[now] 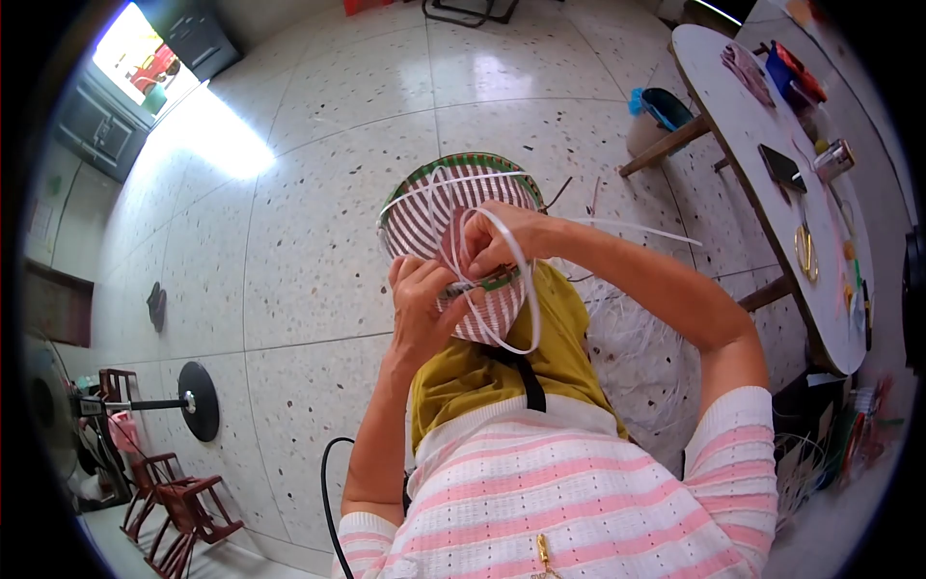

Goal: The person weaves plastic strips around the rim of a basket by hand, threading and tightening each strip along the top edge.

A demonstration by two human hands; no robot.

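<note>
A round woven basket with brown-and-white stripes and a green-edged rim rests on my lap, its opening facing up. My left hand is closed on the near rim, its thumb lying along the outside wall. Over the opening, my right hand has its fingers pinched together on a white plastic strip, just inside the near rim. The strip curves in a large loop past my right wrist and down the basket's front. Another length crosses the far side of the rim, and a tail stretches right. My right fingertips are partly hidden.
A white table at right holds a phone, gold-handled scissors and a can. A bin stands beside it. Loose white strips lie on the floor. Small red-brown chairs stand at lower left.
</note>
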